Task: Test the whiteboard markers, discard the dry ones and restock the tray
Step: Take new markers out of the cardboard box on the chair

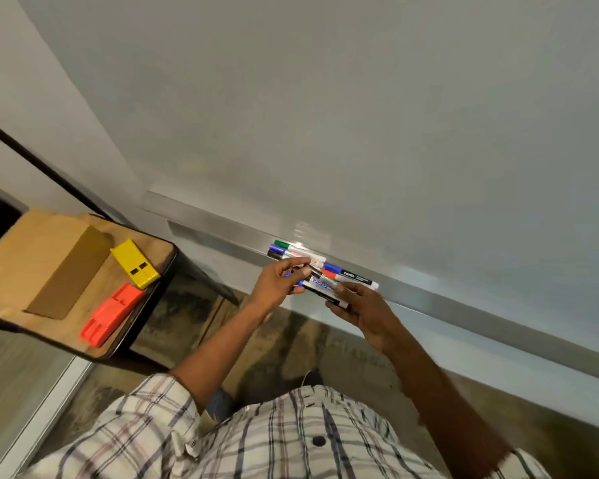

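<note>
On the tray (440,299) lie white markers (298,251) capped green, blue, black

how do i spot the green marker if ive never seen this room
Find the big whiteboard and follow the metal tray along its bottom edge. At the left end of the markers there, nearest the board, lies the green marker, the only green cap beside blue and black ones.

You're in what looks like an office or meeting room. A large whiteboard (325,115) fills the far wall, its metal tray (446,300) holding markers (293,249). A small side table (169,271) with a cardboard box (49,264) stands left.
</note>
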